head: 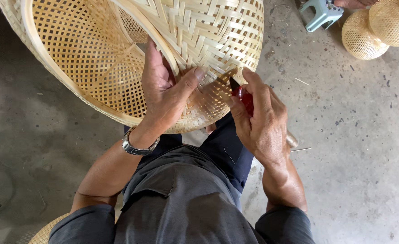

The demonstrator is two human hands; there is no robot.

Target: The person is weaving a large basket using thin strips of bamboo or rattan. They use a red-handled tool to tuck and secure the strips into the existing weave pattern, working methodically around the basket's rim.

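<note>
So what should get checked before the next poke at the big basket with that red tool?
1. Left hand grips the basket rim, thumb pressed on the weave: ok.
2. Right hand is closed around the red-handled tool: ok.
3. Dark tool tip meets the woven bamboo basket at its edge: ok.
4. Left thumb sits close to the tip, not clear of it: not ok.
5. Basket propped over the lap, held by one hand; how steady it is: cannot tell.
6. Tip sharpness: cannot tell.
</note>
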